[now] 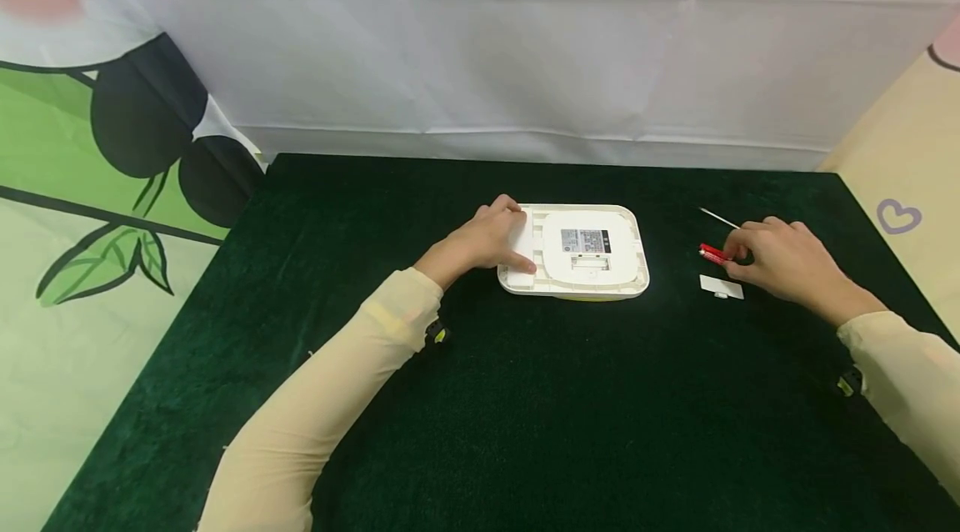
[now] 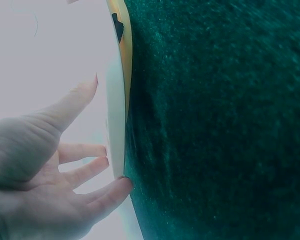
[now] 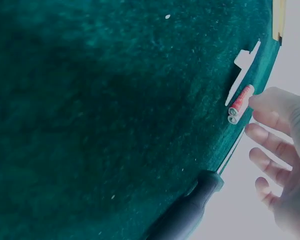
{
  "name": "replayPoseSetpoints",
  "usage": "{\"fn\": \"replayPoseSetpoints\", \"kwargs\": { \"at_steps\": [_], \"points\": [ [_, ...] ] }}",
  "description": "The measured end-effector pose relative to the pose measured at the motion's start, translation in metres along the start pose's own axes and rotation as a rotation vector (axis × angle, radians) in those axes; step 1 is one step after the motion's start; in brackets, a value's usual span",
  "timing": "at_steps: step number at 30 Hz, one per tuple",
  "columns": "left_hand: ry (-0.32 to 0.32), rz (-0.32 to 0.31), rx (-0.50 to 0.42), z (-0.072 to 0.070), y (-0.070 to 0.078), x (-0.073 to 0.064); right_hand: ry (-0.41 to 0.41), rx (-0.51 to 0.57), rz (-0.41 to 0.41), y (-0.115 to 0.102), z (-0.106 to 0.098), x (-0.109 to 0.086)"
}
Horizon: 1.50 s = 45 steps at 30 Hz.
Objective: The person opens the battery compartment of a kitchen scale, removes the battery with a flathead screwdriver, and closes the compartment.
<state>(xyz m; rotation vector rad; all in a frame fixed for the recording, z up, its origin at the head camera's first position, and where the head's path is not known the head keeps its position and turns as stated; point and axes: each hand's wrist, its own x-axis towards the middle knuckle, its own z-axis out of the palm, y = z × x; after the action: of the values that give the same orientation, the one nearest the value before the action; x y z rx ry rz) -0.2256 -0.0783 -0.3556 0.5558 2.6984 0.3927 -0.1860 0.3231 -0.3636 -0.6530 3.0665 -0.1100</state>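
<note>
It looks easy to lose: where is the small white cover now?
In the head view, the small white cover lies right of the white device, just below the red batteries at the right hand.

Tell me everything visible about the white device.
The white device, plastic-looking, is a rounded rectangle lying flat on the green cloth. Its upward face has a raised panel with a printed label and, nearer the person, an open rectangular recess. A yellowish edge shows beneath. The left hand rests on its left end.
</note>
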Motion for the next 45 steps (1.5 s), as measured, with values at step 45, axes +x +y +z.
{"fn": "replayPoseSetpoints", "kwargs": {
  "at_steps": [45],
  "points": [
    [-0.028, -0.016, 0.012, -0.003, 0.001, 0.000, 0.020, 0.270, -0.104, 0.005, 0.010, -0.028]
  ]
}}
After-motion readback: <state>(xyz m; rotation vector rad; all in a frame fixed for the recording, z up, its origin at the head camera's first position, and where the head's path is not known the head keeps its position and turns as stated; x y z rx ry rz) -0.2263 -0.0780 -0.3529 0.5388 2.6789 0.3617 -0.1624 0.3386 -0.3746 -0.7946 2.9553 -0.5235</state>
